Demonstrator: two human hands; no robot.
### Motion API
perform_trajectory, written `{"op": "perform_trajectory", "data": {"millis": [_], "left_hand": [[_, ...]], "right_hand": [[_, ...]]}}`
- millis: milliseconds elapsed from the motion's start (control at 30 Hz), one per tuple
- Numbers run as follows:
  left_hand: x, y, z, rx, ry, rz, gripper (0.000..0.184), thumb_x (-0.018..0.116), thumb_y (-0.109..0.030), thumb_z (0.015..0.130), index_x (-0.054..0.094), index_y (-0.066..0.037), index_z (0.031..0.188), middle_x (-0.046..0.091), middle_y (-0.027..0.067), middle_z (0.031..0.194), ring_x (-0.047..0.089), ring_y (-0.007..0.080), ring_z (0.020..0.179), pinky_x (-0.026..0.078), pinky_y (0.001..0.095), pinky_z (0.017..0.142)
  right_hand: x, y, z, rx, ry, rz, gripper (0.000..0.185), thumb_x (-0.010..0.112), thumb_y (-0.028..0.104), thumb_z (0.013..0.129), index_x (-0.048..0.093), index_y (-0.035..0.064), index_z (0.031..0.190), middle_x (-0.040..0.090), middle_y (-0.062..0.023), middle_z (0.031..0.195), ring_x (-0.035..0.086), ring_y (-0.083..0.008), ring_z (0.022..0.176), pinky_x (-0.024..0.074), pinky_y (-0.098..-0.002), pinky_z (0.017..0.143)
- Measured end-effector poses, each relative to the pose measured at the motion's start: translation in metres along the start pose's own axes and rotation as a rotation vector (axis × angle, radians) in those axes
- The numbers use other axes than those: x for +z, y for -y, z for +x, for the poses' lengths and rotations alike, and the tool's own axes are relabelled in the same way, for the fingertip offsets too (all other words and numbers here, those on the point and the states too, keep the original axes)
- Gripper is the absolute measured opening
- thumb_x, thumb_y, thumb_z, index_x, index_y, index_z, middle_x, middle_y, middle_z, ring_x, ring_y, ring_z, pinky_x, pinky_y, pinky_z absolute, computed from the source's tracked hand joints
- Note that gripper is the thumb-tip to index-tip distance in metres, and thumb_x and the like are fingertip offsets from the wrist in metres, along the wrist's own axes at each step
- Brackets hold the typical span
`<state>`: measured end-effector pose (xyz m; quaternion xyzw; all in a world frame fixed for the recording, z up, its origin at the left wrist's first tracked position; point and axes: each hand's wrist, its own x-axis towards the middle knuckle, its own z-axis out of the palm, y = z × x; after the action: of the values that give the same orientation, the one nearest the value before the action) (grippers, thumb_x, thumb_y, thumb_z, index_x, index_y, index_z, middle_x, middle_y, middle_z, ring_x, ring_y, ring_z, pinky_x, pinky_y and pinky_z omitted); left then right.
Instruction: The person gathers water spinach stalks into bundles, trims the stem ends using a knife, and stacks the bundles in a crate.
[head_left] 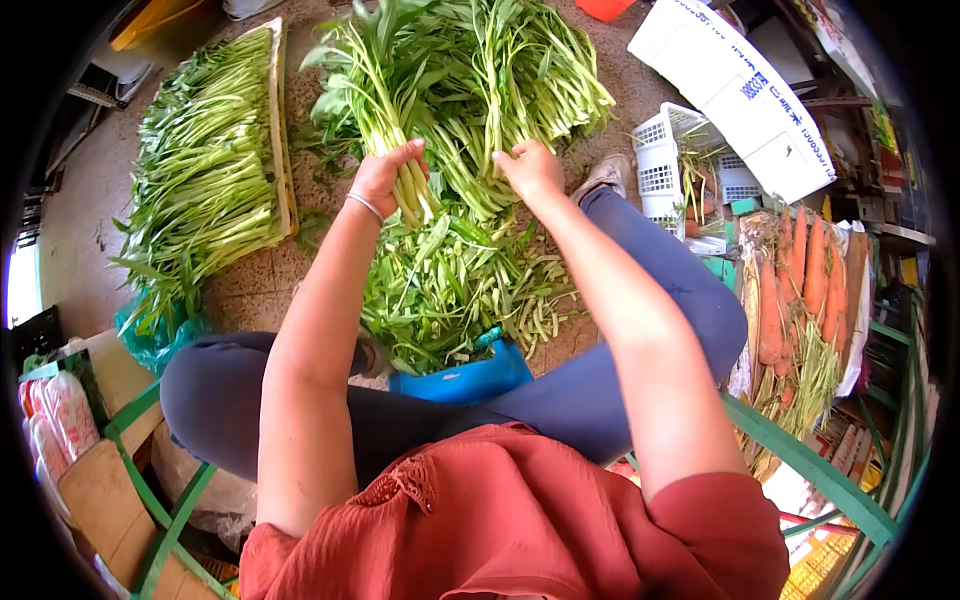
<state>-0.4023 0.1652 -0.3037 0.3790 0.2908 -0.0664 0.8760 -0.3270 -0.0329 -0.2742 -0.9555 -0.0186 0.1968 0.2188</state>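
My left hand [385, 182] is closing around the pale lower stalks of a bunch of leafy greens [372, 100], with the cut ends poking out below my palm and the leaves spreading away from me beyond my fingers. On that wrist I am wearing a silver bracelet [365, 206]. My right hand [533, 172] is hovering level with it, a short way to the right, its fingers curling and the thumb and fingertips meeting the stalks at the near edge of a big pile of greens [560, 85]; I cannot tell whether it is gripping a stalk or only touching. That pile is lying directly ahead of both hands, filling the space between and beyond them, while the held bunch is leaning over its left side. Below my hands, nearer my body, a heap of loose leaves and stalk pieces [430, 290] is covering the floor [232, 285], and a blue container [465, 382] is sitting at its near edge, between my legs. Well off to the left of my left hand, a row of greens [205, 160] is resting side by side along a pale board [281, 130]. To the right, past my shoe [605, 175], a white basket [657, 170] is standing, and carrots [815, 270] are lying farther right.
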Motion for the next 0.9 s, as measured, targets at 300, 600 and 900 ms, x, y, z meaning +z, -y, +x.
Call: {"op": "perform_trajectory", "data": {"millis": [300,600,900], "left_hand": [[-0.007,0.012,0.009,-0.121,0.121,0.012,0.022,0.063,-0.009,0.074,0.059,0.003,0.092,0.062,0.0109,0.087,0.061,0.0204,0.078,0.049,0.0318,0.063],[0.002,0.023,0.015,-0.225,0.188,-0.113,0.023,0.059,-0.014,0.079,0.055,0.002,0.094,0.061,0.0129,0.086,0.061,0.0239,0.08,0.052,0.0383,0.072],[-0.005,0.012,0.008,-0.09,0.231,-0.363,0.014,0.062,-0.014,0.073,0.055,-0.004,0.079,0.06,0.0074,0.07,0.06,0.0192,0.065,0.051,0.0372,0.069]], "right_hand": [[0.029,0.041,-0.013,-0.186,-0.264,0.228,0.018,0.063,0.017,0.073,0.057,0.0062,0.086,0.058,-0.0045,0.062,0.056,-0.0178,0.049,0.0468,-0.029,0.046],[0.023,0.013,-0.038,-0.243,-0.305,0.256,0.019,0.061,0.026,0.076,0.063,0.0086,0.084,0.059,-0.0041,0.07,0.058,-0.0167,0.065,0.0451,-0.0312,0.055],[-0.015,-0.01,0.031,-0.084,-0.176,-0.245,0.027,0.059,0.029,0.078,0.058,0.0105,0.098,0.062,-0.0096,0.084,0.059,-0.0271,0.076,0.0439,-0.0387,0.07]]}}
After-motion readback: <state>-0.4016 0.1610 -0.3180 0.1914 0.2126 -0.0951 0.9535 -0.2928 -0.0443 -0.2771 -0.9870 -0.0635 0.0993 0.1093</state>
